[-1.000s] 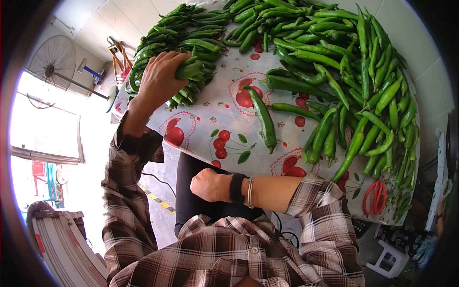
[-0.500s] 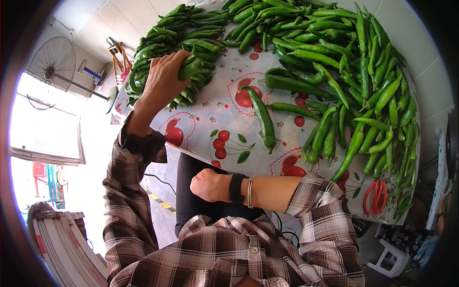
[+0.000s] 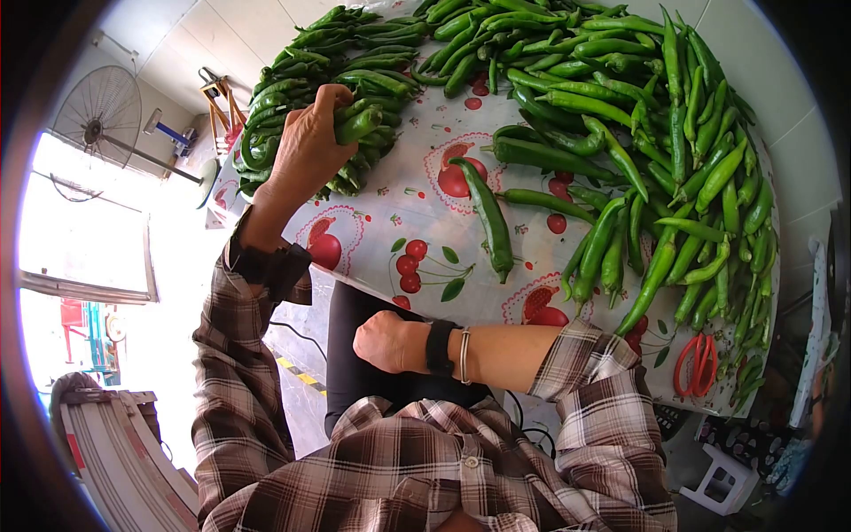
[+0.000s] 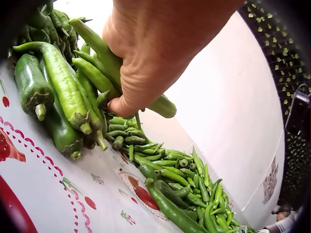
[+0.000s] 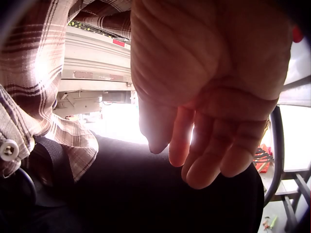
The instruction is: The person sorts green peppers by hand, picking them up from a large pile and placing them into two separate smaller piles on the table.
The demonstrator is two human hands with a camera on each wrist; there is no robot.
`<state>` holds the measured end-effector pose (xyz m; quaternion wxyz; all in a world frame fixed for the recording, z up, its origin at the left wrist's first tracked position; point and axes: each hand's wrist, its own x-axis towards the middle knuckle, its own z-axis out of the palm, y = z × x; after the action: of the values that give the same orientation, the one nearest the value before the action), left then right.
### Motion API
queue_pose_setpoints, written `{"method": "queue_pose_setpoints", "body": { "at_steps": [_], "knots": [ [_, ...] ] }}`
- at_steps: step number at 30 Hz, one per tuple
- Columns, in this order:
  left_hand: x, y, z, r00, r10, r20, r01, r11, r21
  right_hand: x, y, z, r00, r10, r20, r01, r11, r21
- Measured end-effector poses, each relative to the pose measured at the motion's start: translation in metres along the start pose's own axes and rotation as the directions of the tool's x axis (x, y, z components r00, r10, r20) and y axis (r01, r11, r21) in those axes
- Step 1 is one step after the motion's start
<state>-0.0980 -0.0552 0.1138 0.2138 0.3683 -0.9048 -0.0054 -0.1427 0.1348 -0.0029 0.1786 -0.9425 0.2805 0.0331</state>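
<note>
My left hand (image 3: 310,142) is over the near edge of the left pile of long green peppers (image 3: 306,58). Between thumb and fingers it grips green peppers (image 3: 359,126), whose blunt end (image 4: 163,107) sticks out past the thumb in the left wrist view. Just beside it lie several more peppers (image 4: 65,87), stem ends facing outward. My right hand (image 3: 383,343) hangs over my dark-trousered lap with its fingers (image 5: 204,170) loosely bent and nothing in them.
A larger heap of green peppers (image 3: 620,89) covers the table's back and right. One single pepper (image 3: 486,222) lies mid-table on the fruit-print tablecloth (image 3: 363,257). Red-handled scissors (image 3: 696,365) rest near the right corner. A fan (image 3: 96,131) stands at left.
My left hand has shifted slightly right, its fingers now bent higher over the gripped peppers. A pepper on the right heap has slipped a little. My right hand stays put.
</note>
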Motion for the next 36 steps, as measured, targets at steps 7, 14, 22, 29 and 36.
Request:
{"method": "queue_pose_setpoints", "body": {
  "at_steps": [7, 14, 22, 29, 36],
  "knots": [
    [-0.004, 0.006, -0.008, 0.998, -0.057, 0.007, 0.057, 0.998, -0.033, 0.002, 0.000, 0.001, 1.000, 0.010, 0.023, -0.010, 1.000, 0.003],
    [-0.013, 0.009, -0.028, 0.998, 0.051, -0.026, -0.051, 0.998, 0.029, 0.000, -0.002, -0.009, 0.993, 0.048, 0.112, -0.053, 0.998, 0.039],
    [-0.018, 0.008, -0.021, 0.989, 0.031, 0.146, -0.037, 0.998, 0.041, -0.001, -0.002, -0.011, 0.992, 0.065, 0.110, -0.069, 0.997, 0.031],
    [-0.018, 0.009, -0.019, 0.989, 0.040, 0.143, -0.045, 0.998, 0.032, -0.001, -0.002, -0.011, 0.990, 0.051, 0.129, -0.052, 0.999, 0.011],
    [-0.020, 0.021, -0.023, 0.993, 0.071, 0.090, -0.073, 0.997, 0.025, -0.001, -0.002, -0.013, 0.990, 0.051, 0.129, -0.055, 0.998, 0.027]
  ]
}}
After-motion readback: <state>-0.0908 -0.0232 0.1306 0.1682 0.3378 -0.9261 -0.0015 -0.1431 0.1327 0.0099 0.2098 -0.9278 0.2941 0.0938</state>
